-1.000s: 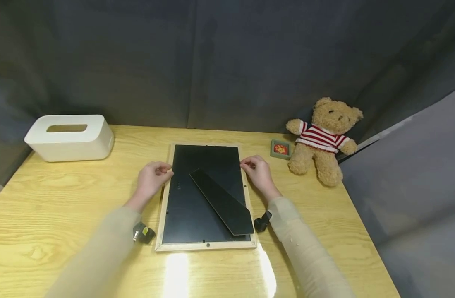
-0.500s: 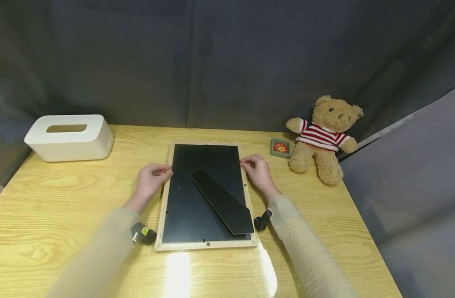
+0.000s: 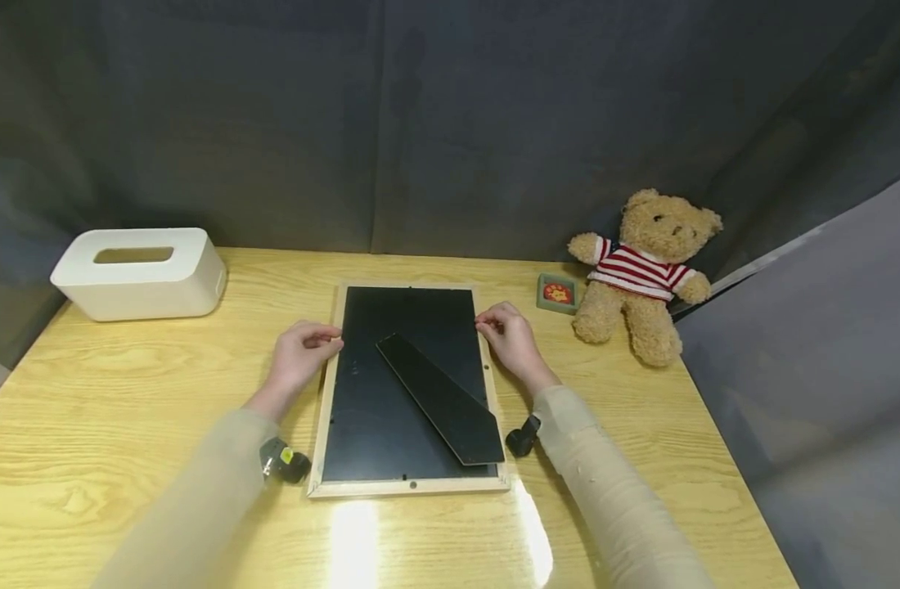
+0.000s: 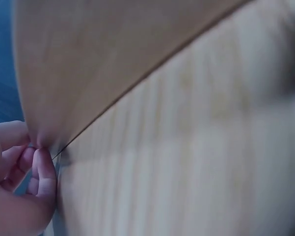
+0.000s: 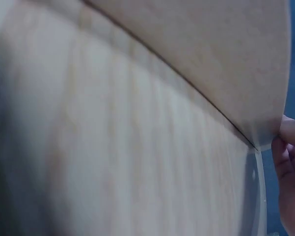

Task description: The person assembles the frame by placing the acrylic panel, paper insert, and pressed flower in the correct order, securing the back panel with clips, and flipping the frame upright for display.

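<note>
A picture frame (image 3: 411, 487) with a pale wooden border lies back up on the table, its black backing board (image 3: 380, 409) showing. A black easel stand (image 3: 443, 401) lies slanted across the board. My left hand (image 3: 297, 357) pinches at the inner edge of the frame's left border, and my right hand (image 3: 512, 339) does the same at the right border. Small dark tabs show along the inner edge; whether the fingertips are on such tabs is too small to tell. In the wrist views, the left fingers (image 4: 41, 172) and right fingers (image 5: 287, 142) meet the frame's side.
A white tissue box (image 3: 141, 286) stands at the back left. At the back right sit a teddy bear (image 3: 637, 270) in a striped shirt and a small green square dish (image 3: 556, 294) with a red centre. Dark curtains (image 3: 273, 123) hang behind the table (image 3: 126, 409).
The hands, frame and stand hold nearly the same places throughout. Only a slight shift of the whole head view shows.
</note>
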Demonstrator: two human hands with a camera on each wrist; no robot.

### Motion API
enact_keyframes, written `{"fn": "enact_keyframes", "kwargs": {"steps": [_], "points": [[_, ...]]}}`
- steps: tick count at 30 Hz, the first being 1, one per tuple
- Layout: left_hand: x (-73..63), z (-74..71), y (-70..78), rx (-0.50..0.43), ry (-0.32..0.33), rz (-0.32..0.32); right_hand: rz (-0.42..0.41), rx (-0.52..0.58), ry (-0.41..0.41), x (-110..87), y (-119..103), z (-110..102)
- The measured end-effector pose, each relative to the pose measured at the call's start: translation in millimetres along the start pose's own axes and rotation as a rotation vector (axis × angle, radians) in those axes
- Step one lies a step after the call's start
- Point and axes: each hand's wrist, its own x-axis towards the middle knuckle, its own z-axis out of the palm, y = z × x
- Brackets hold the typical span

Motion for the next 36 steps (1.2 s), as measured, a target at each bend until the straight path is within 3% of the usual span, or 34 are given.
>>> {"fn": "enact_keyframes", "kwargs": {"steps": [10,18,26,36], "points": [[4.6,0.1,0.0,0.141,-0.012,0.165,-0.108,-0.177,-0.089,2.7,-3,-3],[7.8,-1.6,3.5,0.217,-0.046,0.287,-0.173,-0.242,-0.113,4.5,-8,-5],[10.9,-2.1,9.0,0.305,-0.082,0.323,-0.197,-0.264,-0.122,5.7,-10,-6],[9.5,-2.9,14.0,0.382,-0.068,0.345,-0.247,-0.27,-0.123,6.9,-12,-4]]}}
